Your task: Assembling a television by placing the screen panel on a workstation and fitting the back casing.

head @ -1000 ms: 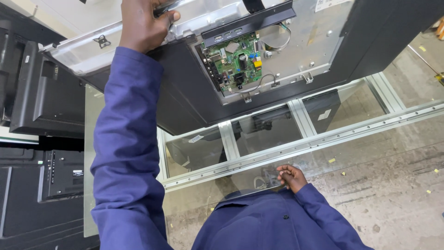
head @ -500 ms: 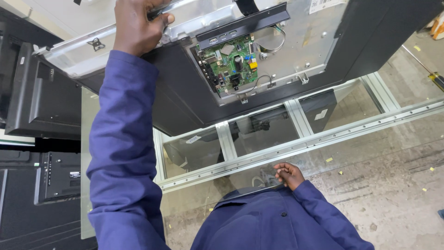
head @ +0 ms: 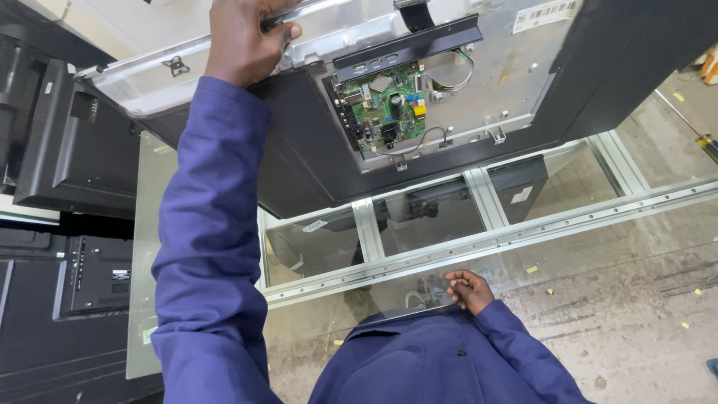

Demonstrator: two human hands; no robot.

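Glass table [head: 598, 247] under opened television [head: 449, 97]

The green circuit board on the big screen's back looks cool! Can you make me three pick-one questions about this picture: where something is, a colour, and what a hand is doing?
1. Where is the green circuit board?
A. on the grey metal back of the flat screen panel
B. on the floor
C. in the right hand

2. What colour are the person's sleeves?
A. red
B. blue
C. yellow

3. What is the left hand doing?
A. hanging free
B. holding a screwdriver
C. gripping the panel's top edge

Answers:
1 A, the board sits fixed on the metal back.
2 B, both arms wear blue cloth.
3 C, its fingers curl over the edge, while the right hand rests near the glass tabletop.
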